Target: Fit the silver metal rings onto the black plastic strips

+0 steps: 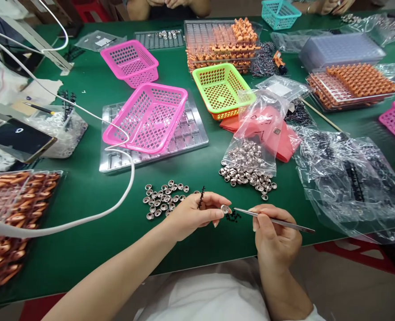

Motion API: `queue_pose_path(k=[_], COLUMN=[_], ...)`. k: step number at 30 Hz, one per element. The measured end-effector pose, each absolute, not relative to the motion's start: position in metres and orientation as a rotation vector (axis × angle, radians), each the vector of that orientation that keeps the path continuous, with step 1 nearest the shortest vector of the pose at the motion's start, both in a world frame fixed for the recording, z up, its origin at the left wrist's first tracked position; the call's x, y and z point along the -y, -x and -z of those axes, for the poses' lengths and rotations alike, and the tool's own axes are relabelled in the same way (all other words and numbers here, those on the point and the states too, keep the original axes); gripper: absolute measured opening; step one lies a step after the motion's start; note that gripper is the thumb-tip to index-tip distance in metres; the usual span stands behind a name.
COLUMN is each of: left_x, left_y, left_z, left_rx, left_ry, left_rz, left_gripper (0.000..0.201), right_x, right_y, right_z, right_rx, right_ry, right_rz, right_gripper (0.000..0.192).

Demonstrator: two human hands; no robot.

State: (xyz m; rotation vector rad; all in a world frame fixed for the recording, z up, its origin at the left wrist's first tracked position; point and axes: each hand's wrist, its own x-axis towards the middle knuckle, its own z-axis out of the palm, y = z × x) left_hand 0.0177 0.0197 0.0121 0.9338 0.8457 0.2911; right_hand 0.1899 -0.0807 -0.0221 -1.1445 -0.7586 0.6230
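Observation:
My left hand [192, 215] pinches a small silvery metal cup [224, 208] between thumb and fingertips. A thin black toothed strip [201, 197] stands up out of the same hand. In my right hand [277, 234] a pair of metal tweezers [274, 219] is held like a pen, its tip just right of the cup. Whether the tip grips a small part I cannot tell. Tiny black pieces [233, 217] lie on the table under the tweezers. Loose metal cups [164, 198] are scattered beyond my left hand, and a bigger pile [247, 165] spills from a clear bag.
Pink baskets [145, 118] and a green basket [222, 89] stand farther back, one pink basket on a clear tray [184, 145]. A white cable [130, 178] loops across the left side. Plastic bags [351, 178] lie at right. Other people's hands [165, 3] are across the table.

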Motion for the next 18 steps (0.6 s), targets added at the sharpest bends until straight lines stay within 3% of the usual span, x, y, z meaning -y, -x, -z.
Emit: queue_pose_path(k=[18], left_x=[-0.02], left_y=[-0.013], left_z=[0.002], left_rx=[-0.843], left_ry=[-0.895], left_rz=[-0.383], left_gripper=[0.021], right_x=[0.083], right_y=[-0.186], right_z=[0.016], right_rx=[0.944], right_ry=[1.255], right_rz=[-0.627], right_gripper=[0.02])
